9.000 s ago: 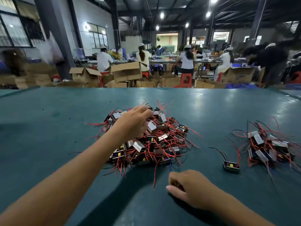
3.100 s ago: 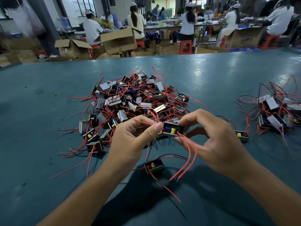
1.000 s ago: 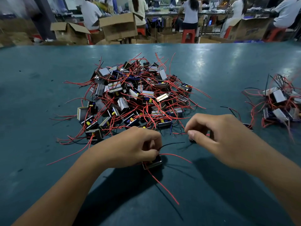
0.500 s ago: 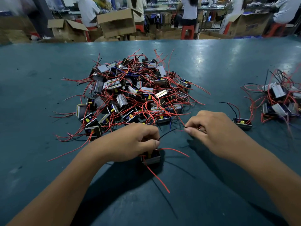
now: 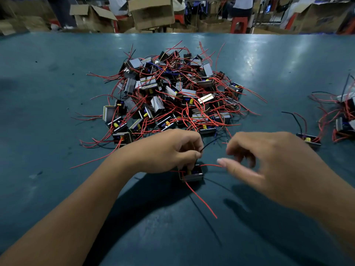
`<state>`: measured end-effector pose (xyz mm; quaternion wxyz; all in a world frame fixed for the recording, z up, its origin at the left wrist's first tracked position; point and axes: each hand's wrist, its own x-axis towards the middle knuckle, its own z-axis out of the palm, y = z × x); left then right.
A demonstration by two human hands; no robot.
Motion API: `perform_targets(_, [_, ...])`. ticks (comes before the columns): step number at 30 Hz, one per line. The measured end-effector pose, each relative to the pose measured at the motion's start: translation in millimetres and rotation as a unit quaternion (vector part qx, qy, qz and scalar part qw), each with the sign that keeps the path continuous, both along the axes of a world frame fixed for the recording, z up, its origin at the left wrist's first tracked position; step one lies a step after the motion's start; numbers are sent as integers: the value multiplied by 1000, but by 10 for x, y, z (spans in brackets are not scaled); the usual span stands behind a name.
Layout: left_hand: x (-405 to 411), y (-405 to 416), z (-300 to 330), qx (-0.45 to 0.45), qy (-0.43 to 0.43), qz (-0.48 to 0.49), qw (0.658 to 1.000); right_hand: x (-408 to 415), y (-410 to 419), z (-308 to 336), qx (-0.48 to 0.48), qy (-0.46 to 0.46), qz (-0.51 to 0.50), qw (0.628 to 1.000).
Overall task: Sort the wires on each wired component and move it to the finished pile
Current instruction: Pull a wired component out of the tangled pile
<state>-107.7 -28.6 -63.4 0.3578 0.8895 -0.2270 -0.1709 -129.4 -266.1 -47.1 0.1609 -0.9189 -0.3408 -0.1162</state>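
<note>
Since half a second ago your right hand (image 5: 269, 162) has let go of the wire and spread, fingers loose, holding nothing, blurred. Your left hand (image 5: 172, 150) grips the component (image 5: 192, 174) on the worktop (image 5: 57, 93), pinching its black wire (image 5: 209, 144) just above. Risk: the red wire (image 5: 201, 200) trailing toward you snags your right wrist, or loose leads catch the unsorted pile (image 5: 172, 96) just beyond your hands when moving it to the finished pile (image 5: 343, 116), far right of your right hand.

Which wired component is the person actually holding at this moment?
The component lying alone on the table in front of the big pile; the left hand grips it. Every other component lies untouched.
</note>
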Motion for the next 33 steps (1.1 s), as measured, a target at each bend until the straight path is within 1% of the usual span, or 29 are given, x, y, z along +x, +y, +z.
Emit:
perform_targets(2, [-6,1,-5,4,-3,-3,1000,-48,75,-23,-100,23,-5,995])
perform_targets(3, [-8,1,-8,9,-9,-3,1000,-43,100,-43,-122,29,-1,992])
perform_targets(6, [-5,-24,-35,33,-44,6,998,-31,122,-64,-123,59,46,990])
perform_targets(10, [-8,-92,-105,83,-105,24,991,-16,113,-97,-66,99,109,987])
perform_targets(12, [-16,-101,-126,90,-116,29,989,58,57,-82,2,140,111,984])
perform_targets(13, [-17,-96,-127,92,-116,33,988,116,10,-64,61,147,87,983])
perform_targets(15, [-24,-85,-120,106,-123,33,986,242,-105,-34,175,134,9,975])
perform_targets(16, [-27,-87,-118,116,-135,26,984,292,-152,-31,206,120,-23,971])
perform_targets(17, [-32,-95,-115,125,-148,16,981,328,-186,-39,216,109,-44,969])
perform_targets(19, [-50,-121,-104,131,-170,-5,977,362,-212,-67,183,95,-69,976])
perform_targets(21, [-68,-133,-89,133,-178,-18,975,382,-232,-88,112,88,-81,987])
perform_targets(24, [-62,-123,-81,131,-177,-26,975,413,-243,-123,6,92,-70,993])
perform_targets(26, [-53,-119,-87,123,-173,-31,977,427,-218,-151,-20,98,-57,993])
perform_targets(29, [-48,-99,-86,107,-159,-45,981,446,-190,-196,-12,78,-58,995])
perform_targets(33, [-27,-19,-54,108,-155,-42,981,490,-205,-247,68,73,-83,992])
